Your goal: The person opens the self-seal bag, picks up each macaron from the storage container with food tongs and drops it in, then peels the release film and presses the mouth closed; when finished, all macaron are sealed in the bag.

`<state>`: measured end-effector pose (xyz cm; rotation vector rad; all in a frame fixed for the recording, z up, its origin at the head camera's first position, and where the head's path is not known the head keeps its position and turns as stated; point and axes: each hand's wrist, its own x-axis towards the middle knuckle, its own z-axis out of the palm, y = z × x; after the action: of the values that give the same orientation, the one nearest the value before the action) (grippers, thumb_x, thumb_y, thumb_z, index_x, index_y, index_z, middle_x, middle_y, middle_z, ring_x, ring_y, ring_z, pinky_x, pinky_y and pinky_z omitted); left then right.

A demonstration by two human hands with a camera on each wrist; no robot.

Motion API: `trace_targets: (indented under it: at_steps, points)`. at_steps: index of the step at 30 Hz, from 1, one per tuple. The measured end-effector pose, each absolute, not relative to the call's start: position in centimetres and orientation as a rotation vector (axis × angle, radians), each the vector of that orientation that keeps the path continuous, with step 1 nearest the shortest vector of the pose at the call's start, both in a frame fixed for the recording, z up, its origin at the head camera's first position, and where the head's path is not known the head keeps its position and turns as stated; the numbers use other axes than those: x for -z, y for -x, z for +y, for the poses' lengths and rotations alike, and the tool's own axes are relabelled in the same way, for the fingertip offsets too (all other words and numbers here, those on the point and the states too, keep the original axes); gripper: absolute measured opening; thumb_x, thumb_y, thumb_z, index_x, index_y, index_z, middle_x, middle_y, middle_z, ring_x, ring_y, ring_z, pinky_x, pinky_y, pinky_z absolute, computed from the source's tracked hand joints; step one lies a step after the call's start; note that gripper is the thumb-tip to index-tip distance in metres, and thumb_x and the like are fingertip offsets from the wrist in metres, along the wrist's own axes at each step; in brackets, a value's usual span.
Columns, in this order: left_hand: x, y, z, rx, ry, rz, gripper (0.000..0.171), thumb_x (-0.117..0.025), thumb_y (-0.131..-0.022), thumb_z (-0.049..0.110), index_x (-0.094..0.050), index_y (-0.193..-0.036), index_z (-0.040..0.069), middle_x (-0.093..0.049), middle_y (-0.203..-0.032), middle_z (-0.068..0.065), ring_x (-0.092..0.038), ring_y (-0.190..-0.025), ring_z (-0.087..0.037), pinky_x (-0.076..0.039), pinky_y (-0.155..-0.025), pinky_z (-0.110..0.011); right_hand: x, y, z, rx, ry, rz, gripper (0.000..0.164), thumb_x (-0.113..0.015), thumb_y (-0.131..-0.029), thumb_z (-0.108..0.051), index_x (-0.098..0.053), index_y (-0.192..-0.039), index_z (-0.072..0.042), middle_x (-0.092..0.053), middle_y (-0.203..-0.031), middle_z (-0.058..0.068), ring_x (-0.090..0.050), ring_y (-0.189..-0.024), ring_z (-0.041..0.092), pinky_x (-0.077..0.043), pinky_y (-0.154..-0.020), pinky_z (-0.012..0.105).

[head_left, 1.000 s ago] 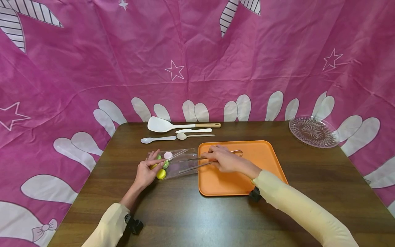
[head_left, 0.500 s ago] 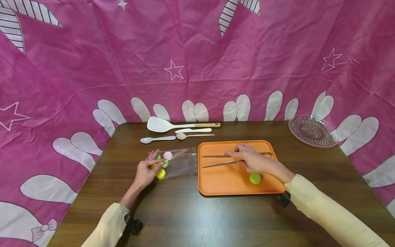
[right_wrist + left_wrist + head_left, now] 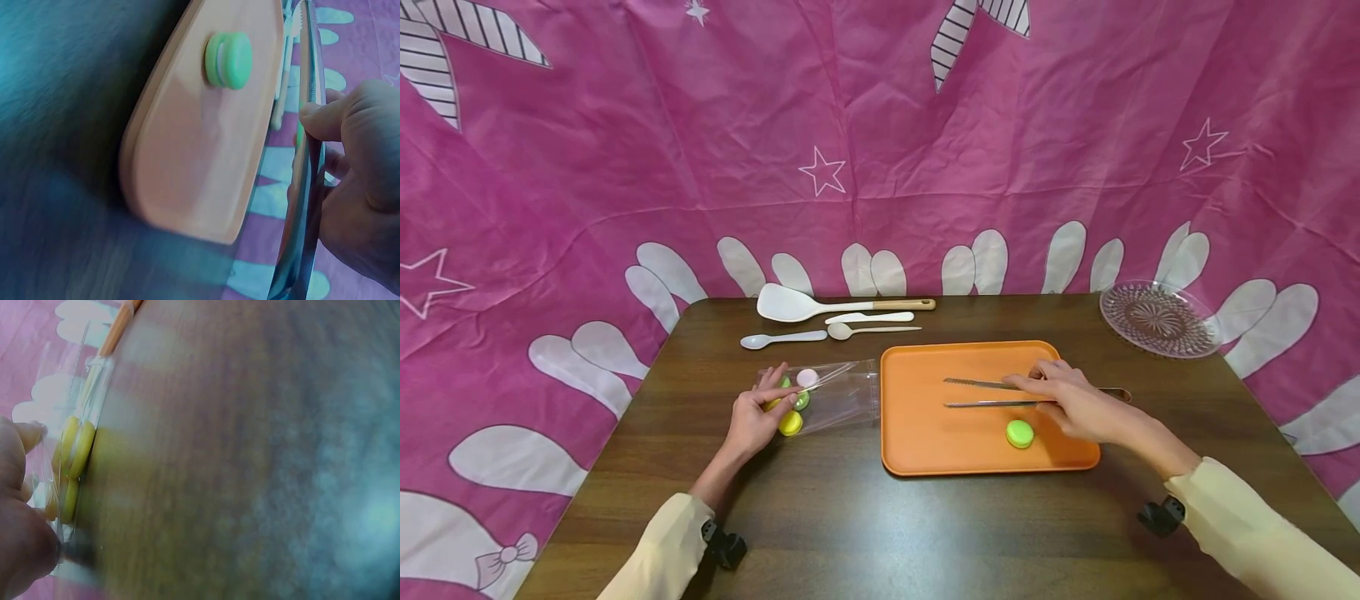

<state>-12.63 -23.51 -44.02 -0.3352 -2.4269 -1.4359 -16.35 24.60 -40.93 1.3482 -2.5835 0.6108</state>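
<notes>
A soft squeeze looks best here

The right grip (image 3: pixel 1075 402) pinches the metal tongs (image 3: pixel 992 404) over the right half of the orange tray (image 3: pixel 940 442). The ends of the tongs are spread, with nothing between them. On the left of the frame, the left grip (image 3: pixel 756 414) pinches the clear bag (image 3: pixel 846 404), which lies on the brown worktop (image 3: pixel 820 517).

To use the tongs well, I think both arms should be level, one on each side of the green cookie (image 3: pixel 1020 433). A hard squeeze might crack it or make it pop out. The left grip would do well to lift the top sheet, so the bag's mouth is wide and does not catch the tongs.

The green cookie sits flat on the tray, low in the frame and right of the middle, just below the tongs. It is bright, round and fat: two smooth caps with a pale band between. The bag holds more, such as a yellow cookie (image 3: pixel 791 423) and a pink cookie (image 3: pixel 808 379), some partly behind fingers
</notes>
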Motion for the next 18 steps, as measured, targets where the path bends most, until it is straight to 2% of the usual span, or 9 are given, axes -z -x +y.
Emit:
trace_targets:
  at_steps: [6,12,18]
  points:
    - [44.0,12.6,-23.6,1.432,0.341,-2.43,0.012,-0.067,-0.088,-0.013,-0.072,-0.099,-0.015,-0.049,-0.136,-0.034,-0.034,-0.135,-0.057,-0.015,-0.112,-0.066,41.0,15.5,26.6,-0.594,-1.294,-2.589,0.074,-0.073,-0.073,0.019,-0.059,-0.139,-0.012,-0.054,-0.101,-0.001,-0.043,-0.088,0.015,-0.034,-0.07,0.034]
    - [44.1,12.6,-23.7,1.438,0.343,-2.421,0.012,-0.067,-0.088,-0.013,-0.072,-0.099,-0.016,-0.048,-0.135,-0.036,-0.033,-0.134,-0.057,-0.015,-0.113,-0.066,41.2,14.7,28.5,-0.577,-1.248,-2.591,0.08,-0.073,-0.072,0.02,-0.057,-0.142,-0.014,-0.055,-0.099,-0.001,-0.042,-0.086,0.013,-0.032,-0.068,0.034]
    - [44.1,12.7,-23.7,1.441,0.345,-2.417,0.012,-0.067,-0.088,-0.014,-0.072,-0.099,-0.016,-0.048,-0.135,-0.036,-0.033,-0.134,-0.057,-0.015,-0.112,-0.067,41.7,13.7,30.4,-0.535,-1.216,-2.586,0.086,-0.078,-0.07,0.018,-0.056,-0.144,-0.019,-0.055,-0.099,-0.004,-0.041,-0.087,0.01,-0.03,-0.067,0.033]
